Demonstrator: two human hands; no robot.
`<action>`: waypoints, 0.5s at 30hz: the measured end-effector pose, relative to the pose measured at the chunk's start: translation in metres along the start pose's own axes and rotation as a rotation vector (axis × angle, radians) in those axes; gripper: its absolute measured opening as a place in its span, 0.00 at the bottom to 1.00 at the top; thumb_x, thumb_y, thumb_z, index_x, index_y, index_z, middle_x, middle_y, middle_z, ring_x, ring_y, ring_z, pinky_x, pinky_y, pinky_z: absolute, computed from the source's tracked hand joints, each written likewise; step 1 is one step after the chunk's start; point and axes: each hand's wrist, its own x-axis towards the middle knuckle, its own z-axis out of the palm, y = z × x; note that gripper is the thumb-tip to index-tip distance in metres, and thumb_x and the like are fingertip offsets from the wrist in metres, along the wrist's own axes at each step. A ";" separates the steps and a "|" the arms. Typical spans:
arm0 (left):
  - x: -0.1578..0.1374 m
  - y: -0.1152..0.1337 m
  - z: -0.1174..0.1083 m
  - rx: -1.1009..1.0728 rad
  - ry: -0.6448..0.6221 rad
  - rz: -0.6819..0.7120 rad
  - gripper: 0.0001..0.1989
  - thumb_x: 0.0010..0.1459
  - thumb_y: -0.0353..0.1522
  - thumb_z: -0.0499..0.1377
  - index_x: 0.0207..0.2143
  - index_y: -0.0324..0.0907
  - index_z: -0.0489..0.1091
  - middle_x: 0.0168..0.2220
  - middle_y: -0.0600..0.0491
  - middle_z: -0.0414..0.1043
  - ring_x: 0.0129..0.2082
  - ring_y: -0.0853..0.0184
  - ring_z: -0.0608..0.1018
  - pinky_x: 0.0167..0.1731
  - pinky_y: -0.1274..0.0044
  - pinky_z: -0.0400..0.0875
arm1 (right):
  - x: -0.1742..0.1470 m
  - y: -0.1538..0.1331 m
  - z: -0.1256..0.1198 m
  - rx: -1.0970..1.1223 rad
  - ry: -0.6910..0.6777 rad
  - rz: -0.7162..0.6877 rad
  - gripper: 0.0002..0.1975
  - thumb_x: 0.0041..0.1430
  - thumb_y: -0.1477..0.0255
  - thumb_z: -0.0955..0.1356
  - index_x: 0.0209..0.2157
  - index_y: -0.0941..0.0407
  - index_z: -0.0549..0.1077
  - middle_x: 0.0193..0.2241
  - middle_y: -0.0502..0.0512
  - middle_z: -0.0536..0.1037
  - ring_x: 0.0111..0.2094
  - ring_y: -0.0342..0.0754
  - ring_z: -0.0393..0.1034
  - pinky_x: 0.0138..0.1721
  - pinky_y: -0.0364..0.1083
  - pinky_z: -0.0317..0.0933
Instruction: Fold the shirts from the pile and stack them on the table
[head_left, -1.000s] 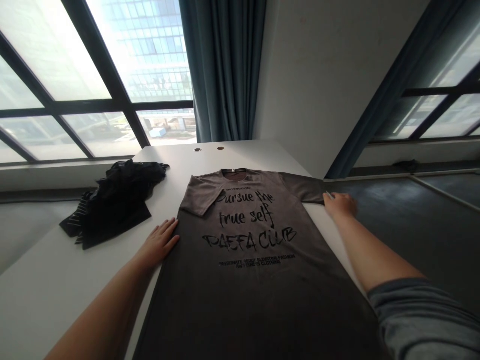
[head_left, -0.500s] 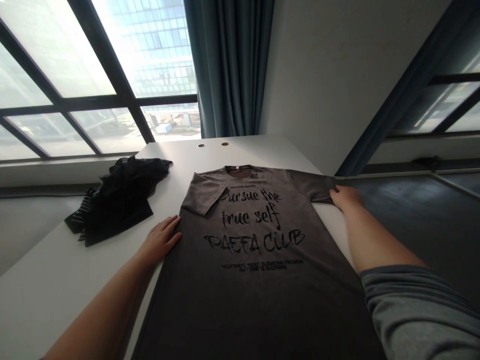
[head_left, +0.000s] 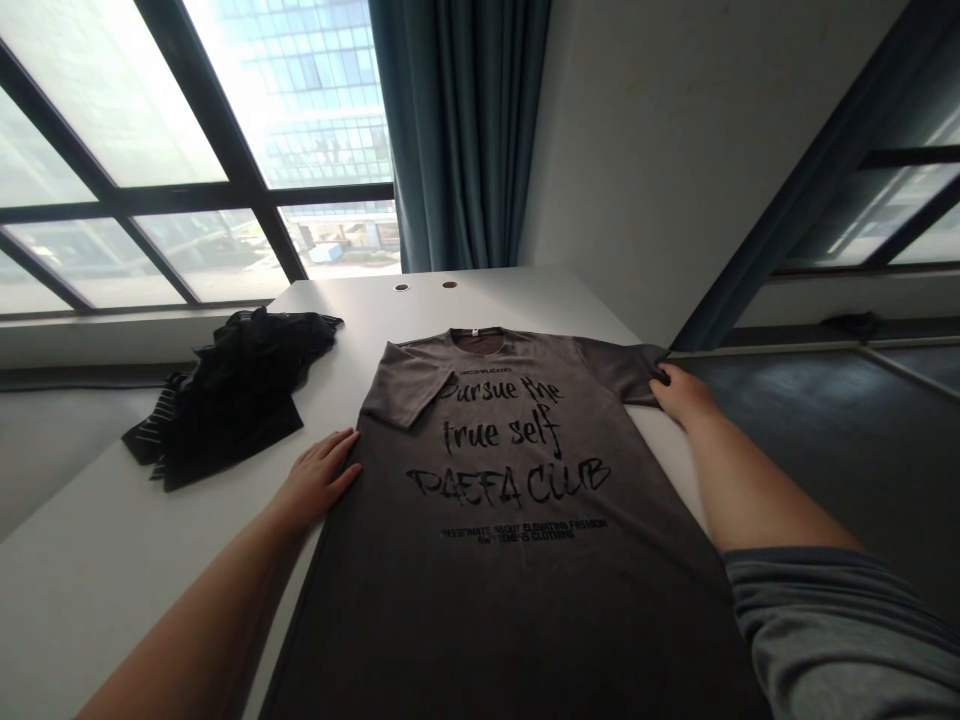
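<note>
A dark grey-brown T-shirt (head_left: 517, 580) with black lettering lies spread face up, its collar at the far end. Its left-side sleeve is folded inward over the chest, while the other sleeve reaches out to the right. My right hand (head_left: 684, 393) pinches the hem of that right-side sleeve between thumb and fingers. On the opposite side, my left hand (head_left: 319, 480) rests flat with fingers stretched, its fingertips touching the shirt's edge just below the folded sleeve. The shirt's lower end runs out of view.
The white table (head_left: 90, 560) carries a crumpled heap of black clothing (head_left: 232, 400) at the left. Two round holes sit near its far edge. Beyond stand a blue curtain (head_left: 461, 130), a window (head_left: 187, 200) and a pale wall. Dark floor (head_left: 825, 430) lies at the right.
My right hand has shifted slightly left, and the sleeve's outer corner now bunches up at its fingers. My left hand stays at the shirt's edge.
</note>
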 end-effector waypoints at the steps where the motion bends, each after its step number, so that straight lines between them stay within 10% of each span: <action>1: 0.000 0.000 0.000 0.001 -0.002 -0.003 0.34 0.70 0.50 0.47 0.72 0.44 0.60 0.72 0.47 0.61 0.71 0.51 0.64 0.69 0.57 0.59 | -0.001 -0.002 -0.001 0.013 -0.018 0.032 0.31 0.65 0.65 0.67 0.67 0.61 0.69 0.60 0.72 0.76 0.57 0.63 0.72 0.56 0.52 0.64; 15: 0.000 -0.004 0.005 -0.002 0.034 0.001 0.34 0.69 0.50 0.48 0.71 0.46 0.60 0.71 0.48 0.62 0.70 0.52 0.65 0.69 0.58 0.60 | -0.001 -0.006 0.000 -0.058 -0.040 -0.066 0.30 0.66 0.68 0.63 0.66 0.66 0.68 0.65 0.74 0.70 0.63 0.63 0.66 0.63 0.53 0.60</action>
